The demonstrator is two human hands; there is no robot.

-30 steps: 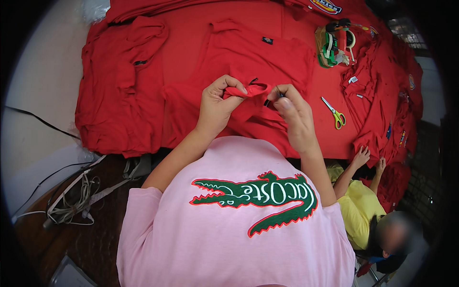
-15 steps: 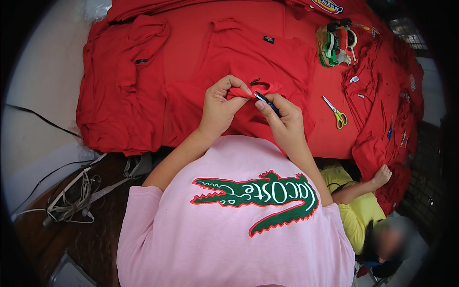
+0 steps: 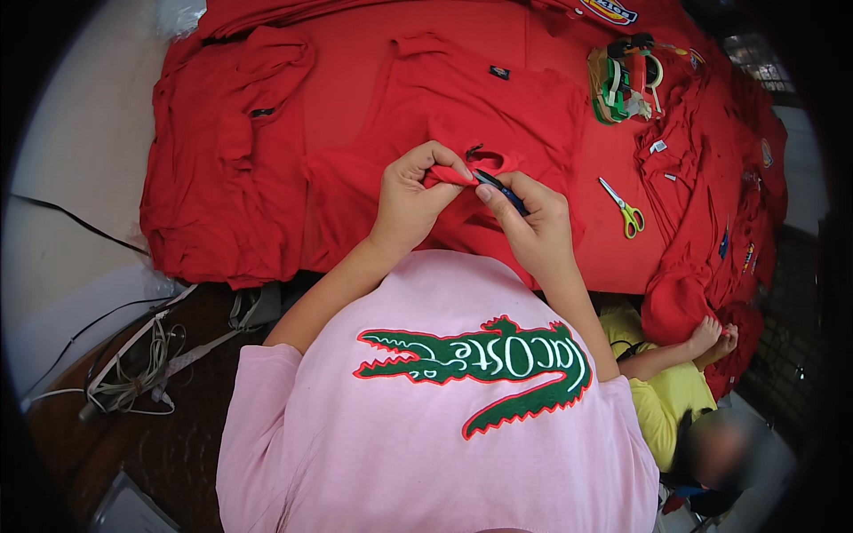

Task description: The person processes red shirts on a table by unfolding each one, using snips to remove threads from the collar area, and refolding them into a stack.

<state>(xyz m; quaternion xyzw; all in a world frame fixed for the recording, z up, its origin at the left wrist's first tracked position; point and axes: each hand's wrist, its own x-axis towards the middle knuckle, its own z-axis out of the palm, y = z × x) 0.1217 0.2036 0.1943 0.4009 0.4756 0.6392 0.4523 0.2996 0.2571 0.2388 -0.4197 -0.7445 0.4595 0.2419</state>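
Observation:
A red garment [image 3: 449, 111] lies spread over the table in front of me, with a small dark label near its top. My left hand [image 3: 404, 197] pinches a gathered edge of it between thumb and fingertips, lifted a little toward me. In my right hand [image 3: 539, 226] is a pair of dark blue thread snips [image 3: 513, 199], the fingers closed round the handle. Their metal tips meet the pinched cloth beside my left thumb. Whether the blades are closed on a thread is too small to tell.
Yellow-handled scissors [image 3: 631, 218] lie right of the garment, below a small basket [image 3: 609, 114] with tape rolls. Heaps of red garments [image 3: 227, 169] flank both sides. At the lower right a co-worker's hands [image 3: 706, 338] hold red cloth. Tangled cables [image 3: 138, 369] hang at lower left.
My right hand and the snips have shifted slightly right; my left hand has barely moved. The co-worker's hand has moved down, a second hand now shows, and the red cloth there is bunched.

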